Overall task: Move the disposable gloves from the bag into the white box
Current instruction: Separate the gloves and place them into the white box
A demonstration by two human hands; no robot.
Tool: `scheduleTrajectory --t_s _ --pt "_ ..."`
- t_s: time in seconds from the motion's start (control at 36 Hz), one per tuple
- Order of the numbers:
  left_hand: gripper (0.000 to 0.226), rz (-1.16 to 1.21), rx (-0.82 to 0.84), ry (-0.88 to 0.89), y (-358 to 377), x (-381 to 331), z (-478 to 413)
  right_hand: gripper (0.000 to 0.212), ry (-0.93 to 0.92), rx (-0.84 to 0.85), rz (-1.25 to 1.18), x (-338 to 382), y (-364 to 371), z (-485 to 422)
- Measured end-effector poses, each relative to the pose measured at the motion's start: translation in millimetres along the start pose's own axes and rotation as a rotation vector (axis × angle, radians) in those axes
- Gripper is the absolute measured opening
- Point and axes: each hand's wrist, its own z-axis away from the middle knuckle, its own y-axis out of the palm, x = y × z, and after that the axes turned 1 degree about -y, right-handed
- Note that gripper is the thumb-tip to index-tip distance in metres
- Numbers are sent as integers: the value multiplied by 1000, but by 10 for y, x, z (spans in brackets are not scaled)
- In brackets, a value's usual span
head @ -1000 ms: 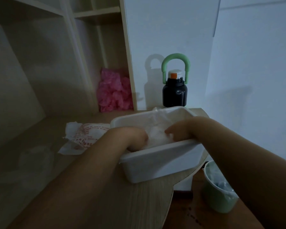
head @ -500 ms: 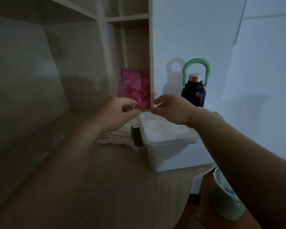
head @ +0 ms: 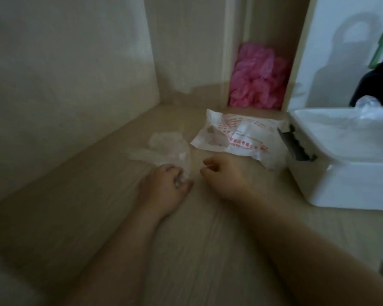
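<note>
Both forearms reach out low over the light wood worktop (head: 186,250), hands side by side but not touching. The left hand (head: 164,191) is knuckles-up, its fingers (head: 177,173) curled round the near edge of a crumpled clump of clear disposable plastic gloves (head: 170,149) that lies on the worktop just ahead of it. The right hand (head: 226,175) sits beside it with fingers curled in towards the thumb, and honestly I can't tell if it's pinching anything.

Count-wise: one clump of gloves (too scrunched to count singles), one flat white plastic bag with red print (head: 237,135) just behind the right hand, and one white rectangular plastic box (head: 345,162) to its right with more clear plastic inside. One pink crinkly pile (head: 259,82) sits in the shelf nook behind.
</note>
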Motion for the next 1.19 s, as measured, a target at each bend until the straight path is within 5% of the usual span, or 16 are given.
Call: scheduleTrajectory --t_s 0.14,0.31,0.44,0.58,0.67,0.78,1.03,1.19 --pt "19 106 -194 -39 66 42 -235 42 -72 -14 25 -121 133 -164" --pt "10 298 -107 124 131 31 -348 53 -136 44 40 -187 127 -284" --pt "15 697 -211 100 122 -65 -277 15 -313 -36 59 -234 157 -307" --pt "57 794 -224 14 127 -101 -274 25 -140 -74 -251 -197 54 -286" --pt "55 717 -201 -54 123 -97 -271 23 42 2 -634 -166 -62 -262" --pt "4 626 -269 36 116 -162 -227 22 134 16 -908 -154 -128 -234" --pt "32 612 -422 29 100 -130 -164 26 94 -193 -650 -229 -62 -214" --pt "22 267 -727 123 80 -79 -204 22 128 -378 -640 -189 -82 -219"
